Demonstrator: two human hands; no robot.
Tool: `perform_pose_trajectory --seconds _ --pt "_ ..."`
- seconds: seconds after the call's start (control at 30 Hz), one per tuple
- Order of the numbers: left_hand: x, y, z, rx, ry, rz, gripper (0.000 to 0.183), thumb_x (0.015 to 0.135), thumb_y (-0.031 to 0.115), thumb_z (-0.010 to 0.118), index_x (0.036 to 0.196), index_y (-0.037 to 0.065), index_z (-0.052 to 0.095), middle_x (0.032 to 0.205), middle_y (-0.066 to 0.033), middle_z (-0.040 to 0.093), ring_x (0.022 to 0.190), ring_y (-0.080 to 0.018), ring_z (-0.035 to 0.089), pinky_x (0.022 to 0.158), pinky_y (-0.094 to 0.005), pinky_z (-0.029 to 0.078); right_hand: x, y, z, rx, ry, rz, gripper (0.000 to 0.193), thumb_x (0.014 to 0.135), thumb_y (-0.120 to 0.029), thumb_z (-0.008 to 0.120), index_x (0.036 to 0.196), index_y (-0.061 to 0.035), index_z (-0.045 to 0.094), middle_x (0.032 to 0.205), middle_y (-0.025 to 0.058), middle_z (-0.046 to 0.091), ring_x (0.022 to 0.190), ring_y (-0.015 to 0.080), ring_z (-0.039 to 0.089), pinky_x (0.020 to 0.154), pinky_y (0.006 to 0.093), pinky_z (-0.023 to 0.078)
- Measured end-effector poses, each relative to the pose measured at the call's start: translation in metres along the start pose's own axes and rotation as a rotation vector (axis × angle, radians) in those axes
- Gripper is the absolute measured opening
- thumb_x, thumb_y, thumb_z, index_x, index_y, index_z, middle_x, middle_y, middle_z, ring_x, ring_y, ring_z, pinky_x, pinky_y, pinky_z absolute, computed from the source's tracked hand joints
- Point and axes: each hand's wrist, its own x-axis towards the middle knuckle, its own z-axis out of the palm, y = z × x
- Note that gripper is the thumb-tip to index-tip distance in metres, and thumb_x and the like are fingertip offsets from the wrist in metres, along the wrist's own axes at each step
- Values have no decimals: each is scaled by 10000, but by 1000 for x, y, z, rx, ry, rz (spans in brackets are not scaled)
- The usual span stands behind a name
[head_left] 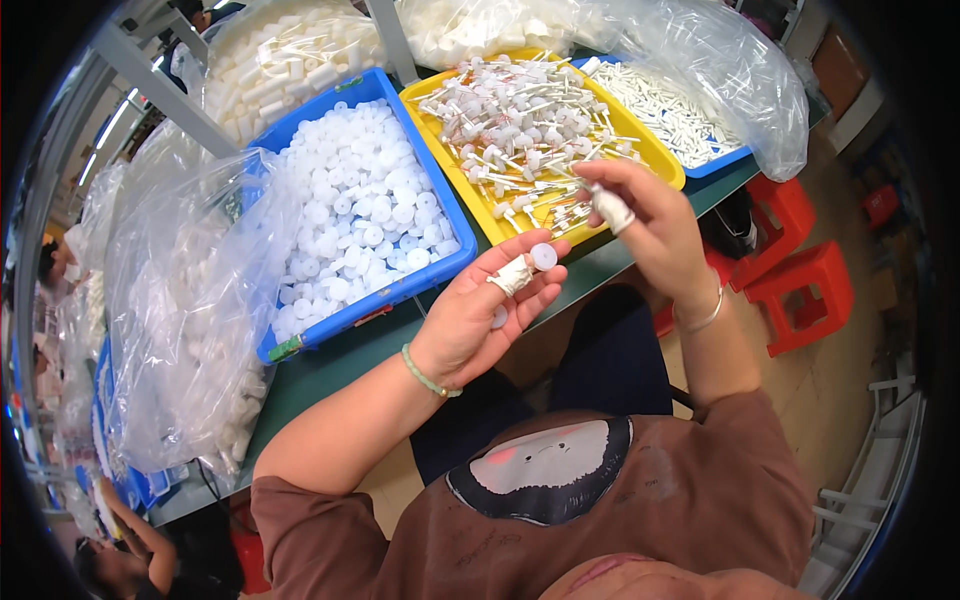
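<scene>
My left hand (478,318) is turned palm up, with its taped thumb and a finger pinching a small white plastic disc (544,257) that has a raised centre. A second white disc (499,317) rests against the palm. To the right and a little farther off, my right hand (655,225) is closed over the near right edge of a yellow tray (662,163), its thumb wrapped in white tape. Between its fingertips a thin pale stick (581,179) shows in part; its far end blends with the pieces behind. That tray holds many discs fitted on white sticks.
Left of the yellow tray stands a blue tray (461,235) heaped with white discs. Another blue tray (722,164) of short white sticks is at the far right. Clear plastic bags (190,300) flank them on the green table (325,400). Red stools (805,290) stand at right.
</scene>
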Motion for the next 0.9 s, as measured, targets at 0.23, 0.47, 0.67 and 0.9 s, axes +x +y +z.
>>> perform_pose_trajectory --seconds 0.23,0.47,0.67,0.9 --pt "-1 1 1 15 20 -4 405 965 131 518 1351 46 430 1294 -114 526 1092 -170 567 965 -291 479 -35 3 19 -42 130 -134 265 824 71 509 1053 1 623 1039 92 624 1030 208 590 910 306 443" --pt "0 0 1 69 6 -3 400 960 143 531 1337 42 446 1237 -103 553 1116 -183 562 969 -297 477 -49 7 34 480 196 -4 181 933 -19 515 1112 -2 536 1059 119 620 985 191 621 895 309 478" --pt "0 2 8 57 -11 -20 384 969 141 494 1332 22 445 1235 -120 557 1128 -195 567 960 -309 485 -47 8 49 686 212 -34 186 926 -21 516 1112 -19 510 1133 136 590 1046 185 585 930 320 457" --pt "-2 1 -3 -113 -106 -87 357 989 151 437 1300 -22 464 1118 -83 595 922 -128 607 884 -303 523 -48 12 55 503 178 -66 207 895 3 540 1099 -29 514 1120 84 522 1031 126 517 914 284 413"
